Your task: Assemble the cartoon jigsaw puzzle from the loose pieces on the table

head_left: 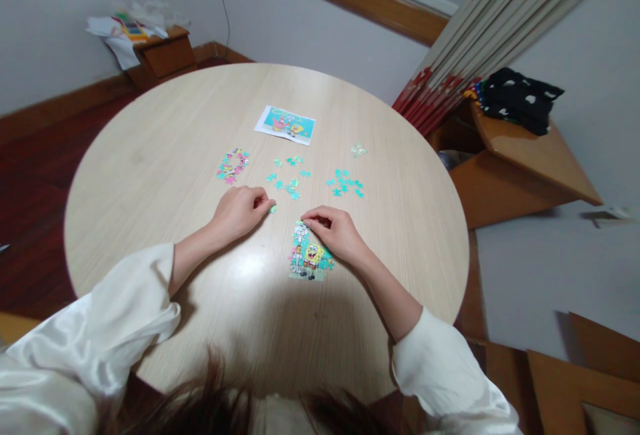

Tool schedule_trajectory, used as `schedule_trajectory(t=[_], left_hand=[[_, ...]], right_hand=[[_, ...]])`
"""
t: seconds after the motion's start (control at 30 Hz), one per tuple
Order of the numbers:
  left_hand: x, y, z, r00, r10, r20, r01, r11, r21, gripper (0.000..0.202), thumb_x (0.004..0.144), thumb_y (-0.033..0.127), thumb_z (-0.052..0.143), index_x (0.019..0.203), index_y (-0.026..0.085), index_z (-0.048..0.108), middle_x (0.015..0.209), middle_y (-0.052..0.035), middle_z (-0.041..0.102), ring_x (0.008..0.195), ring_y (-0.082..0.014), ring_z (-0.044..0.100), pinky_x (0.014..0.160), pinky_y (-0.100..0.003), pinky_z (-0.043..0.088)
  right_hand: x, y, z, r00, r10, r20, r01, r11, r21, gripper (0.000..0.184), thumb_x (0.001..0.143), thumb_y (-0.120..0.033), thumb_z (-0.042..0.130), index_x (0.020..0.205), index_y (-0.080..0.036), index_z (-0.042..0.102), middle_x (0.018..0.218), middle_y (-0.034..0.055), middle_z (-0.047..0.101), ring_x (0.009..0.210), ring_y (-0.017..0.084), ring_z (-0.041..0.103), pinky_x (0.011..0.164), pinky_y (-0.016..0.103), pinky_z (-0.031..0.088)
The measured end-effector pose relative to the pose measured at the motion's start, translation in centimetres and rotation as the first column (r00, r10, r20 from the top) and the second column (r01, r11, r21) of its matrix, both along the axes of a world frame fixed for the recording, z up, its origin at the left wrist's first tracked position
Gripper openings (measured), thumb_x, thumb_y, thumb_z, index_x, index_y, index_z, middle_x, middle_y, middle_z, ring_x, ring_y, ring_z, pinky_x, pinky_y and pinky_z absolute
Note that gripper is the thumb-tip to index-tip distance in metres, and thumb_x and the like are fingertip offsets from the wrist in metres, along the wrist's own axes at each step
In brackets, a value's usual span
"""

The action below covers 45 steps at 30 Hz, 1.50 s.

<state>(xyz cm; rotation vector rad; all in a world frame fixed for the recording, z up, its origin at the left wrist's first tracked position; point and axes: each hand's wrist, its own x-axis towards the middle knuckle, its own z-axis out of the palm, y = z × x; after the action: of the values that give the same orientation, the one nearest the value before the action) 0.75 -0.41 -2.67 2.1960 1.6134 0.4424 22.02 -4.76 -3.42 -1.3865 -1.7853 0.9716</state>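
On the round wooden table (pixel 200 302) lies a partly joined jigsaw puzzle (pixel 313 255) with a yellow square cartoon figure and a taller pale one. My right hand (pixel 335 228) is at its top edge, thumb and fingertips pinched together over the upper pieces; whatever is between them is hidden. Left of the puzzle, my left hand (pixel 241 212) pinches a small green puzzle piece (pixel 273 209) just above or at the tabletop. Loose turquoise pieces (pixel 293 188) lie beyond my hands.
A printed reference picture (pixel 287 125) lies farther back. Pink and mixed pieces (pixel 233 165) form a pile at left, turquoise pieces (pixel 345 183) another at right, with a few pale pieces (pixel 359 150) behind. A wooden cabinet (pixel 515 162) stands right of the table.
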Motion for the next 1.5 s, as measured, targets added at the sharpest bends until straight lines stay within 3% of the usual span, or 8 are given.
schedule_trajectory(t=[0.43,1.3,1.5], left_hand=[[0.01,-0.01,0.04,1.000,-0.001,0.000,0.001,1.000,-0.003,0.026,0.085,0.034,0.052,0.068,0.018,0.064,0.064,-0.0054,0.064,0.059,-0.0165,0.052,0.056,-0.028,0.029],[0.04,0.03,0.09,1.000,0.004,-0.001,-0.004,1.000,0.002,0.026,0.084,0.034,0.053,0.068,0.018,0.065,0.062,-0.0048,0.064,0.057,-0.0158,0.051,0.055,-0.027,0.029],[0.09,0.02,0.22,1.000,0.002,0.000,-0.002,1.000,-0.003,0.025,0.084,0.033,0.053,0.067,0.018,0.064,0.063,-0.0049,0.063,0.057,-0.0158,0.051,0.055,-0.027,0.029]], right_hand=[[0.09,0.03,0.42,1.000,0.005,0.004,-0.005,0.999,-0.034,0.010,0.079,-0.018,0.061,0.078,-0.018,0.071,0.077,0.0034,0.069,0.070,0.013,0.059,0.067,0.028,0.045],[-0.25,-0.23,0.13,0.988,0.010,0.152,-0.025,0.994,0.102,0.008,0.079,-0.013,0.062,0.074,-0.018,0.067,0.078,0.0026,0.062,0.074,0.014,0.057,0.069,0.028,0.043],[-0.30,-0.20,0.14,0.985,0.012,0.170,-0.032,0.993,0.117,0.010,0.077,-0.012,0.062,0.083,-0.019,0.062,0.082,0.0021,0.060,0.076,0.015,0.054,0.071,0.028,0.042]])
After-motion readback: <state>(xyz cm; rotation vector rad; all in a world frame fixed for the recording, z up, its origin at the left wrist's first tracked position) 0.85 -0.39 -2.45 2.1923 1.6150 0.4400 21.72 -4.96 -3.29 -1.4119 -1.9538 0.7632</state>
